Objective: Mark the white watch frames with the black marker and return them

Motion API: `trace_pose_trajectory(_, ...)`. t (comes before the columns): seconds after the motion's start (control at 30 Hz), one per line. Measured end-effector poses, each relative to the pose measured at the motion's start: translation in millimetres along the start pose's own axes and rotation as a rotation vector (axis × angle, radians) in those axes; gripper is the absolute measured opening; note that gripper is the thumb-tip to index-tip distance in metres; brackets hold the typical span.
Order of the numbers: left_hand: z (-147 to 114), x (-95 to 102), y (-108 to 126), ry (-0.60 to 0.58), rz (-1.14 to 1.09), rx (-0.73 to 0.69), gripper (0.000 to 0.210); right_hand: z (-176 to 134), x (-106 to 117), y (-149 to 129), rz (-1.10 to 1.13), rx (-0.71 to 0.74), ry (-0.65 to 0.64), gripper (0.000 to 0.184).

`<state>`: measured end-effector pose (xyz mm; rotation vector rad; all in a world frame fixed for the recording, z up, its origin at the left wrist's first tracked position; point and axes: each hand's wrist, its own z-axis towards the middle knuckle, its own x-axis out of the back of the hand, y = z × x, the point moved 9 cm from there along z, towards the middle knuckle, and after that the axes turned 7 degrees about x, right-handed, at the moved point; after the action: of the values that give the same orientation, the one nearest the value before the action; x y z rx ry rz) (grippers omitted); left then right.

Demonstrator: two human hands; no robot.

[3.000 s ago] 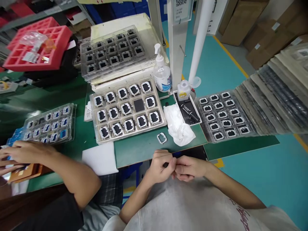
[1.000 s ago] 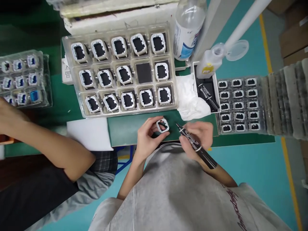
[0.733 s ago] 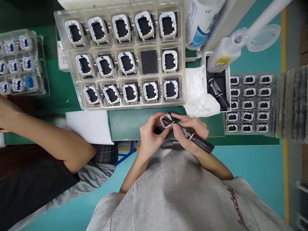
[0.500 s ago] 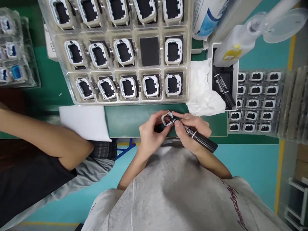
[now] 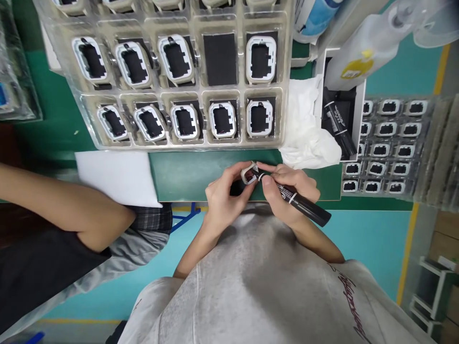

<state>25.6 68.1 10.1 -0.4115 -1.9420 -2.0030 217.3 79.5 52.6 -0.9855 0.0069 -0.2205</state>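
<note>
Between the thumb and fingers of my left hand (image 5: pixel 225 198) is a small white rounded-square frame (image 5: pixel 246 174), tilted over the table's front edge. My right hand (image 5: pixel 292 191) grips a black marker pen (image 5: pixel 304 206). The pen's tip end reaches into the opening of the frame; its exact contact is too small to make out. Just beyond my hands lies a clear plastic tray (image 5: pixel 179 146) with similar white frames in its pockets. One pocket (image 5: pixel 220 59) holds no frame and shows a dark bottom.
Right of the tray are crumpled white tissue (image 5: pixel 304 124), a white box (image 5: pixel 361 110) with black markers (image 5: pixel 339 126), and a plastic bottle (image 5: pixel 358 57). Another tray of frames (image 5: pixel 389 143) sits further right. At left are a white sheet (image 5: pixel 116 177) and a co-worker's arm (image 5: pixel 68 205).
The view has shifted slightly, so the tray appears nearer and higher. Both hands keep their hold on the frame and marker, with only a slight change in the frame's tilt.
</note>
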Motion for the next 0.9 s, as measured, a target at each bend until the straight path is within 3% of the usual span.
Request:
trace_pose_trajectory(0.6, -2.4, 4.2, 2.9, 0.036, 0.033, -0.085, 0.04, 3.9, -3.7, -5.7, -0.062, 0.029, -0.001, 0.025)
trace_pose_trajectory(0.9, -1.1, 4.9, 2.9, 0.066, 0.015, -0.111, 0.038, 4.8, -5.9, -10.5, -0.1, 0.113, 0.006, 0.026)
